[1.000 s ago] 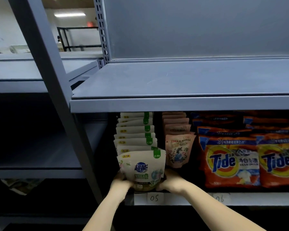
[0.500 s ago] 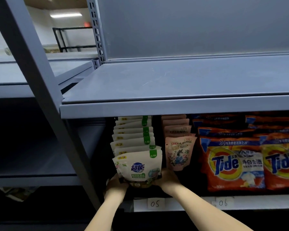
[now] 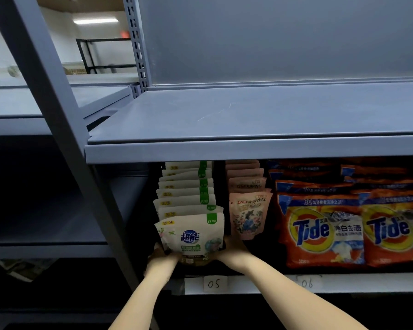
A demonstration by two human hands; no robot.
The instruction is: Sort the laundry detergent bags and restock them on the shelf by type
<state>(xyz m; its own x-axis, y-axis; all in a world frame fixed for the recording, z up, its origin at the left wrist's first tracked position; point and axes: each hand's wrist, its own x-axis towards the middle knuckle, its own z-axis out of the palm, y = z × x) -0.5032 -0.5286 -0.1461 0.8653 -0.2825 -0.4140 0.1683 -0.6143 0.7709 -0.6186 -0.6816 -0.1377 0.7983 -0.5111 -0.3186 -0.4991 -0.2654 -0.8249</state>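
Note:
A cream and green detergent pouch (image 3: 191,234) stands upright at the front of a row of several like pouches (image 3: 185,189) on the lower shelf (image 3: 248,284). My left hand (image 3: 161,258) grips its lower left side and my right hand (image 3: 231,250) grips its lower right side. To the right stands a row of pink floral pouches (image 3: 248,215). Further right are stacks of orange Tide bags (image 3: 322,229), with another stack (image 3: 396,232) at the edge.
The shelf lip carries paper labels 05 (image 3: 214,284) and 06 (image 3: 306,283). An upper shelf board (image 3: 248,115) overhangs the pouches. A slanted grey upright (image 3: 65,129) runs down the left. A neighbouring shelf unit (image 3: 45,225) lies at the left.
Both hands have pushed the front cream pouch a little deeper onto the shelf, closer to the row behind it. The camera has shifted slightly left.

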